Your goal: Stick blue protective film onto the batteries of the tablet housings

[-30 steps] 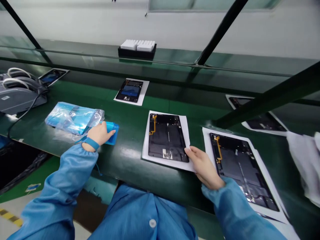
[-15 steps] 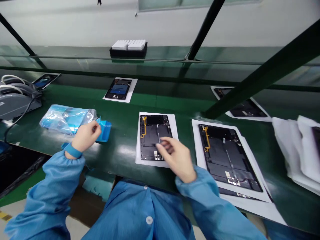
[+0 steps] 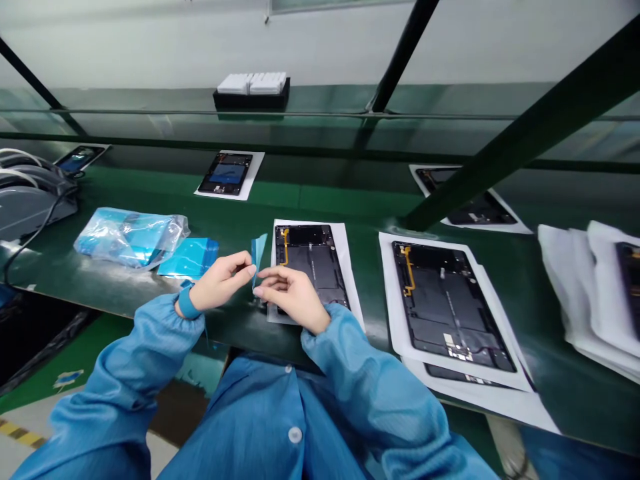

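A small sheet of blue film (image 3: 259, 248) stands on edge between my hands, seen nearly side-on. My left hand (image 3: 223, 280), with a blue band at the wrist, pinches it between thumb and fingertips. From the other side, my right hand (image 3: 295, 297) has its thumb and fingertips at the film's lower edge. Below and behind the right hand lies an opened tablet (image 3: 313, 257) with an orange flex cable, on a white sheet (image 3: 353, 267). More blue film (image 3: 187, 257) lies flat left of my left hand, beside a clear bag of blue film (image 3: 127, 233).
Another opened tablet (image 3: 450, 300) lies on stacked white sheets at right, near a slanted dark post (image 3: 475, 160). White foam sleeves (image 3: 570, 280) are at far right. Further tablets lie at the back. Grey devices with cables (image 3: 30, 193) stand at far left.
My left hand has come right from the bagged film, now with a blue film sheet in it. My right hand has moved left off the tablet to meet it.
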Motion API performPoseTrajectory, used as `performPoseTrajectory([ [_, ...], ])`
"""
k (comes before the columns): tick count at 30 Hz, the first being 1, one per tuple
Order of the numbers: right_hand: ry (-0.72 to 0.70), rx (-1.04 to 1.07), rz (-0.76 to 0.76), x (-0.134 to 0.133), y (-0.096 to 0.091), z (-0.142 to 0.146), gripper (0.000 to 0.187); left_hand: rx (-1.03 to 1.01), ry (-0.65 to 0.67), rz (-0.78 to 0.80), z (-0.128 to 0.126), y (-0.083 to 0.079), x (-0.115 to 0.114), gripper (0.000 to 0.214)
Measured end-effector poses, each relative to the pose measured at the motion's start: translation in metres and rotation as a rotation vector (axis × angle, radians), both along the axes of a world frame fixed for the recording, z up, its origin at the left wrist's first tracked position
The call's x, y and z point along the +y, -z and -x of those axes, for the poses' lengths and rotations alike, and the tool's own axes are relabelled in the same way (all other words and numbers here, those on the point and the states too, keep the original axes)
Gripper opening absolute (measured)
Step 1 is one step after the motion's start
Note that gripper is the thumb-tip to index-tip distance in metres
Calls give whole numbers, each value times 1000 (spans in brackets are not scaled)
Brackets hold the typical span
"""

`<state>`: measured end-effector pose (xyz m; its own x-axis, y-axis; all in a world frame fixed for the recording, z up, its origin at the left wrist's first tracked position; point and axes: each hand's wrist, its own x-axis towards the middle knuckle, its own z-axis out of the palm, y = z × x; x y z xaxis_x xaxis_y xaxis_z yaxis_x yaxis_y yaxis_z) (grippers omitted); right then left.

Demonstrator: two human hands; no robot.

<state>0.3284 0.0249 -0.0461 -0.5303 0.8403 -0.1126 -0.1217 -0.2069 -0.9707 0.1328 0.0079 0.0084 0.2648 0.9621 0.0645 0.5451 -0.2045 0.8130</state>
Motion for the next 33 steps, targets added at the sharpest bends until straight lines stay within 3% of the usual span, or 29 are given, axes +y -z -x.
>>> performPoseTrajectory([
  [5,82,-49,-109,-5,4,0,39,-8,48,23,-5,5,2,32],
  [9,190,-221,-470,-13,2,-5,17,0,37,19,-4,7,4,33],
  [11,251,-324,-675,-15,1,-10,18,15,31,8,-1,6,8,32],
  [13,346,-386,-780,-13,2,-15,22,29,20,-8,4,4,14,30],
  [18,493,-414,-793,-3,4,-21,22,32,-16,18,7,7,25,31],
  [23,480,-388,-851,-5,10,-10,21,-31,-3,164,-12,22,27,48],
  [28,433,-343,-900,-11,10,-4,18,-126,14,228,-19,28,28,44],
  [31,456,-291,-820,-11,8,-4,14,-178,52,215,-15,25,26,44],
  [33,459,-256,-683,-9,6,-3,23,-213,78,200,-13,23,24,47],
])
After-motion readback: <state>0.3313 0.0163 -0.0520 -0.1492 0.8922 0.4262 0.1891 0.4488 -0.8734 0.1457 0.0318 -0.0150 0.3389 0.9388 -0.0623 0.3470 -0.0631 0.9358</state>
